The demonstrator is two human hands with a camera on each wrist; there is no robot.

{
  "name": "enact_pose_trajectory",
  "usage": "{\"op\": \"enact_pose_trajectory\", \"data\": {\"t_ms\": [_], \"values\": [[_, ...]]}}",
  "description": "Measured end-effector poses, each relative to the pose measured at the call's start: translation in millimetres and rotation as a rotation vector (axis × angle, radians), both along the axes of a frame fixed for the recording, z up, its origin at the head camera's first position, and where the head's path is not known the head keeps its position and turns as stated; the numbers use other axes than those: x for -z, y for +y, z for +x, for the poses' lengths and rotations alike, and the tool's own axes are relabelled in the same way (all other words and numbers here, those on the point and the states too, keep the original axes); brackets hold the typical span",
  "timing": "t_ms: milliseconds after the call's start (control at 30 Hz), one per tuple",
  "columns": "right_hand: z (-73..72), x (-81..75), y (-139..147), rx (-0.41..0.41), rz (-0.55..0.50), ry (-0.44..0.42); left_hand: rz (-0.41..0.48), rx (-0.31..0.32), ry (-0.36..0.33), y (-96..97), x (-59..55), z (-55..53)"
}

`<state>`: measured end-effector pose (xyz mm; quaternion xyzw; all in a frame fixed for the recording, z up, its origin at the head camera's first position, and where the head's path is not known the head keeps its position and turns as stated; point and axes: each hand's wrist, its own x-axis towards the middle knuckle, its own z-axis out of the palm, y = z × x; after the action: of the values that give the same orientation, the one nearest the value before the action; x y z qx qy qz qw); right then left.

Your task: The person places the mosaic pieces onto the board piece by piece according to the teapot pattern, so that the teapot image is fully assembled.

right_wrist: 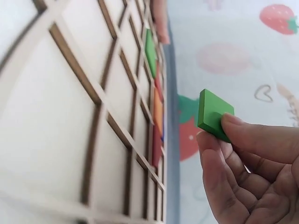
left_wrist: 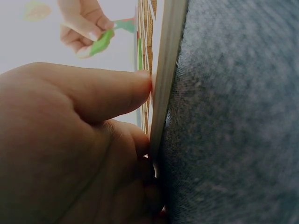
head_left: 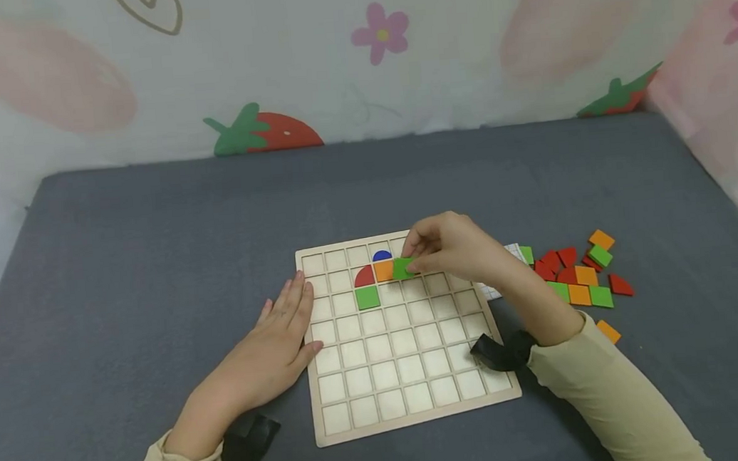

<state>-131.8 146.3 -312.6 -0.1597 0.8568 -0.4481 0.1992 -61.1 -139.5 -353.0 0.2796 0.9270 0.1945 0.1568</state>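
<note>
A wooden grid board (head_left: 420, 416) lies on the grey table. My left hand (head_left: 275, 351) rests along its left edge, fingers straight, and the thumb touches the rim in the left wrist view. Over the upper part of the grid, my right hand (head_left: 467, 248) pinches a green square tile (right_wrist: 214, 114) between thumb and fingers, held off the board. Set in the cells are a blue curved piece (head_left: 381, 255), an orange square (head_left: 383, 271), a red quarter-round piece (head_left: 364, 277) and a second green square (head_left: 367, 298). Another red piece (right_wrist: 156, 150) shows in the right wrist view.
Right of the board lies a loose group of red, orange and green tiles (head_left: 587, 275). A white gridded sheet (head_left: 490, 291) is partly hidden by the right arm and board. Black straps (head_left: 250, 442) hang at both wrists. A printed curtain (head_left: 449, 89) stands behind the table.
</note>
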Motion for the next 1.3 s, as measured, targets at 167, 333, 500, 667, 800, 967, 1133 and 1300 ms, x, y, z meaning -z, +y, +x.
{"op": "enact_pose_trajectory", "data": {"t_ms": [167,333,500,667,800,967,1133,1300], "values": [[-2.8,7.2,-10,-0.053,0.007,-0.008,0.002,-0.004,0.007,-0.8,-0.1,0.4],[-3.7,11.8,-16,-0.082,0.029,-0.015,0.009,-0.008,0.004,-0.7,-0.4,0.7],[-2.3,14.3,-21,-0.124,0.087,0.038,0.006,-0.007,0.011,-0.8,-1.7,0.5],[0.9,15.0,-24,-0.119,0.170,0.074,0.008,-0.007,0.008,-0.7,-2.4,0.3],[2.0,13.8,-24,-0.106,0.200,0.094,0.011,-0.007,0.001,-0.4,-2.1,0.0],[2.8,13.0,-24,-0.090,0.208,0.104,0.007,-0.006,0.005,0.1,-1.8,-0.4],[3.6,13.8,-24,-0.075,0.198,0.112,0.006,-0.002,0.015,0.2,-1.6,0.1],[4.2,12.0,-23,-0.070,0.186,0.110,0.006,-0.003,0.011,0.4,-0.9,0.3]]}}
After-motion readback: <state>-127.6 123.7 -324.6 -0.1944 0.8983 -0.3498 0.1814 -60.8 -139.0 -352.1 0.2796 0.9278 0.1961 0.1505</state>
